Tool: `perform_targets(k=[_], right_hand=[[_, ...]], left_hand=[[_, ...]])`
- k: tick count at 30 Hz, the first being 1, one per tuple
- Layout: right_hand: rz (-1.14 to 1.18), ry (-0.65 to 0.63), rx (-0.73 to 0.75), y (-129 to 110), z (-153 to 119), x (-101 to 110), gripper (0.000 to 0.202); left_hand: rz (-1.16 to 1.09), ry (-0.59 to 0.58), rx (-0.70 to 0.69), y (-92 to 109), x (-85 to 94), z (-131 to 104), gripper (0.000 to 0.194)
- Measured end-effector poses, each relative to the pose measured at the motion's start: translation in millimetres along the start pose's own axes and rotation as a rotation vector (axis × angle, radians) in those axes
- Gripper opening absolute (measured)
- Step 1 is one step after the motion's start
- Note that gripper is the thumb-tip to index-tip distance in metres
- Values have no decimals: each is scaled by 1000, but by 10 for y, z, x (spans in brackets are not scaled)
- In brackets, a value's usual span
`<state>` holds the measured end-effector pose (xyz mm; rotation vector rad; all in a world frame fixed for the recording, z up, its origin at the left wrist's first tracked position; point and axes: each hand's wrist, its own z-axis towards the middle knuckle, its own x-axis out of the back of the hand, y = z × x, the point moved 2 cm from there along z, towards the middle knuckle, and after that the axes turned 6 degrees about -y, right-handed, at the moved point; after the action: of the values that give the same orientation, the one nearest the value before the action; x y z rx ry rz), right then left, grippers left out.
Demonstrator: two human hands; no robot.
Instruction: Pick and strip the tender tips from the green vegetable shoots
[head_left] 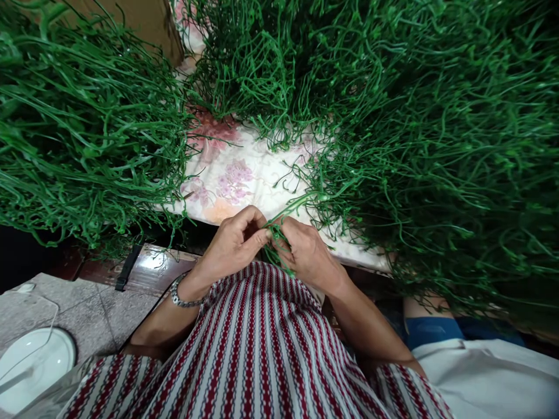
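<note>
Both hands meet at the front edge of a table with a flowered cloth (262,169). My left hand (240,241) pinches green stems (299,202) between thumb and index finger. My right hand (303,250) is closed on the same stems, right beside the left. The stems slant up and to the right from the fingers, and curly ends hang below between the hands. A large heap of thin green stems (437,145) covers the right and back of the cloth, and another heap (87,134) lies at the left.
A brown box-like surface (140,26) stands at the back left. Low on the left are a round white base (39,364) with a cord on the grey floor (87,305). At the right, a person's blue-clad leg (432,330) and white cloth (489,372) show beside the table.
</note>
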<state>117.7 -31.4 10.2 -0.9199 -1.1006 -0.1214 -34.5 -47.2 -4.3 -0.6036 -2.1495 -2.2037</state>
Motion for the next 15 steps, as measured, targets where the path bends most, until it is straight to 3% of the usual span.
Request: perform_targets(k=[4,8,11,13,15], right_hand=[[-31,-34,-5,-42,-3,2,9],[-104,-175,-45,-97,-10,9,9],[-108,-277,-85,-116,-5,47,12],[18,-331,-79,-97,4,69,10],[295,-375,-42,-60,8,61,9]], left_hand=[[124,-129,-49,-4,43,-1,26],[161,-301,-66,-27,84,-3,30],[171,-349,-65,-36,115,-3,34],[110,-391,-54,-46,127,-8,37],[-64,-479,-22,-65,116,-24,38]])
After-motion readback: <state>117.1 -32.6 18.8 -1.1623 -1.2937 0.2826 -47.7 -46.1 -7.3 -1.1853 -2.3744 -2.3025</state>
